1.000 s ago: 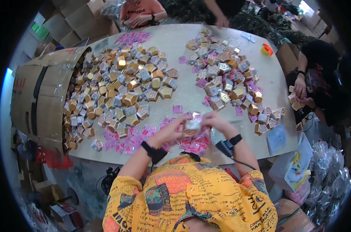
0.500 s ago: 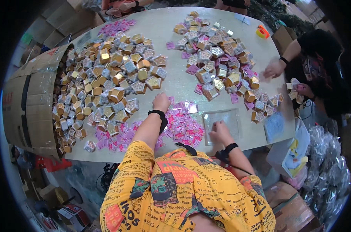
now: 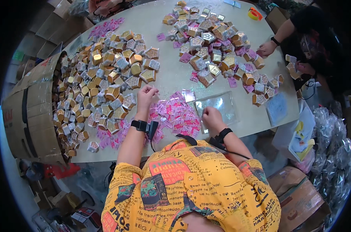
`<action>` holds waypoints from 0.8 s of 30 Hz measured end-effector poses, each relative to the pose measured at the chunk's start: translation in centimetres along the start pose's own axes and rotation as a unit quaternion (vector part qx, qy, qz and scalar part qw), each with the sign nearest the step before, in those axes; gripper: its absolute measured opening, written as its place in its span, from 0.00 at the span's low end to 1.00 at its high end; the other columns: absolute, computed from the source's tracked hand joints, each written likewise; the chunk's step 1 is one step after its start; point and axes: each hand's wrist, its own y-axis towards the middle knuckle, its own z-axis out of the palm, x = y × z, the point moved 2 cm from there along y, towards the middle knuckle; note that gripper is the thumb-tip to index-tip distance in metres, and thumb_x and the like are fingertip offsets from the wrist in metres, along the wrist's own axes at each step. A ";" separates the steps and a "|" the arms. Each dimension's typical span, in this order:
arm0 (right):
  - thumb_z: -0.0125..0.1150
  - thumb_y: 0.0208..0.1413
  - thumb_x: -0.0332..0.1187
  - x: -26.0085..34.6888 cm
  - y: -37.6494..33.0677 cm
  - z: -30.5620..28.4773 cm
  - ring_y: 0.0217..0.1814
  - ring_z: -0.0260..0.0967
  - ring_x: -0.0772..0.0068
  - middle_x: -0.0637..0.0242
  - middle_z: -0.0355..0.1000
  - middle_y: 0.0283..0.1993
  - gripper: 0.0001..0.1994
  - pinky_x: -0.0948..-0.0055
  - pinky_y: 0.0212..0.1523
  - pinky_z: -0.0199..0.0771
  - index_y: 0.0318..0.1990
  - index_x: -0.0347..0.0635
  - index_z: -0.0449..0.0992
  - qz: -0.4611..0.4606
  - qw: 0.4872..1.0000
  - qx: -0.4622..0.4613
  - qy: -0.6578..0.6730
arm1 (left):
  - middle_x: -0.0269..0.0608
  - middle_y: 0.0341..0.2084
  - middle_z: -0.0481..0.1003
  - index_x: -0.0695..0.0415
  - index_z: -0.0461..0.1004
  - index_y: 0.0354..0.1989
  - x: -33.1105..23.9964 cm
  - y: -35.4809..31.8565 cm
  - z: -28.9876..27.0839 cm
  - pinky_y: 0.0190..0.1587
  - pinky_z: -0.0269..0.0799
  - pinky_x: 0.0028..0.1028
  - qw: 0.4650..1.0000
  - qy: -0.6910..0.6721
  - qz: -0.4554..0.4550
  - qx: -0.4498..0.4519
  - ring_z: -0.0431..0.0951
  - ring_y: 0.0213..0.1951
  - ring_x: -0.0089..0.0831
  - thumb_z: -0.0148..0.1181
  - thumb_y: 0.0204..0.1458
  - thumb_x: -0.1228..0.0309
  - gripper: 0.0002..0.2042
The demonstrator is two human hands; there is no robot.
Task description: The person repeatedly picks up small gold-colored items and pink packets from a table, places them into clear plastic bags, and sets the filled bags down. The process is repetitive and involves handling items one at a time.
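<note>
My left hand (image 3: 145,99) is over the pale table between the left pile of gold boxes (image 3: 102,77) and a heap of small pink packets (image 3: 179,116). Its thumb and fingertips are pinched together; whatever they hold is too small to make out. My right hand (image 3: 213,119) is curled closed at the near left corner of a shallow clear plastic tray (image 3: 232,101). Its fingers hide anything inside them. A shiny silvery square (image 3: 188,95) lies by the tray's far left corner. Many gold boxes are pentagonal and wrapped in clear film.
A tipped cardboard carton (image 3: 32,112) stands at the left beside the gold boxes. Another pile of gold boxes (image 3: 216,56) mixed with pink packets covers the far right. A co-worker's hand (image 3: 267,48) is near it. A yellow-orange tape dispenser (image 3: 255,14) and bluish pad (image 3: 276,108) lie rightward.
The whole view has shifted slightly. My left hand has moved left, away from the pink packets. My right hand has curled up near the tray's corner. The co-worker's hand has moved farther away.
</note>
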 end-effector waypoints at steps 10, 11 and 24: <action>0.61 0.45 0.23 -0.1 -1.2 -6.9 0.17 0.63 0.84 0.71 0.68 0.20 0.04 0.82 0.17 0.62 0.26 0.37 0.70 0.060 0.928 -0.064 0.363 | 0.35 0.24 0.76 0.64 0.76 0.36 -3.9 -6.4 4.2 0.33 0.69 0.20 0.985 -0.114 -0.050 0.116 0.74 0.26 0.19 0.55 0.53 0.73 0.08; 0.61 0.45 0.22 1.1 -1.5 -7.6 0.17 0.62 0.85 0.72 0.68 0.20 0.05 0.83 0.17 0.61 0.27 0.37 0.70 0.053 0.920 -0.069 0.381 | 0.34 0.25 0.76 0.63 0.76 0.38 -3.8 -6.9 4.9 0.35 0.70 0.19 0.981 -0.116 -0.059 0.142 0.74 0.28 0.19 0.55 0.53 0.72 0.09; 0.61 0.48 0.19 13.6 -2.3 -5.8 0.20 0.60 0.90 0.74 0.68 0.25 0.08 0.88 0.17 0.58 0.31 0.41 0.67 -0.048 0.823 -0.136 0.549 | 0.32 0.23 0.74 0.65 0.74 0.42 -6.2 -9.9 9.0 0.28 0.69 0.20 0.974 0.045 0.088 0.206 0.72 0.24 0.17 0.53 0.51 0.76 0.11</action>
